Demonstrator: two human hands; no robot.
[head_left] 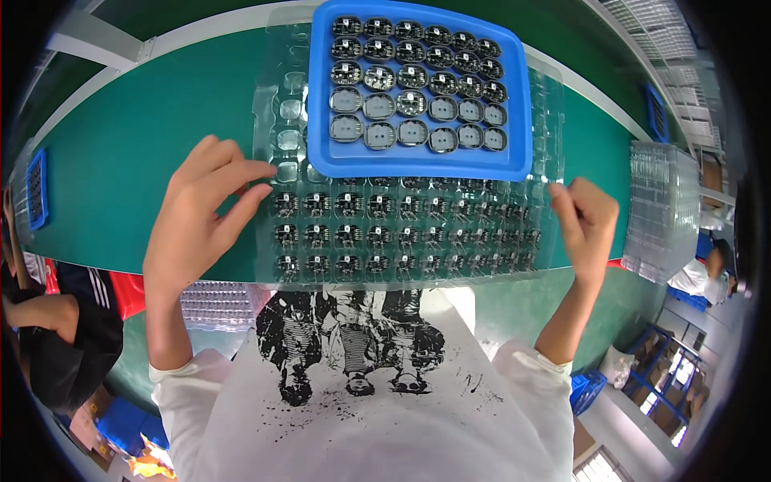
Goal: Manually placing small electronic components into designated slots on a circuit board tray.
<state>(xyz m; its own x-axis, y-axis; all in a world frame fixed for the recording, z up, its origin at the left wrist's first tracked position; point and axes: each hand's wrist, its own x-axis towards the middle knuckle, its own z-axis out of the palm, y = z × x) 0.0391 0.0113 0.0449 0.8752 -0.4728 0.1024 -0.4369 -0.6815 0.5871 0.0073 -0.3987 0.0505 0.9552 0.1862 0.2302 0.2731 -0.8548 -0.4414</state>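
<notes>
Green tabletop (104, 161) runs across in front of you, with a small blue tray (37, 189) way out at the left. Next over is your left hand (197, 205), thumb and index finger apart with an obvious gap, tips over the left edge of the clear plastic tray (289, 108). Can't tell if they're actually touching it.

That clear tray lies flat right between your hands, its near edge running side to side along your belly. Dark circuit boards (348, 235) sit in the pockets on your side. Bigger blue tray (418, 168) rests over its far part, long axis left to right, straight ahead of the gap between your hands. It's got 5 rows of 6 oval grey casings (443, 139); the 2 nearest rows look mostly board-free, with 1 exception.

Your right hand (589, 221) is curled at the clear tray's right edge, and imo slightly nearer the blue one's corner than your left. Can't tell if it's pinching anything. Far right, there's a tall stack of clear trays (662, 213).
</notes>
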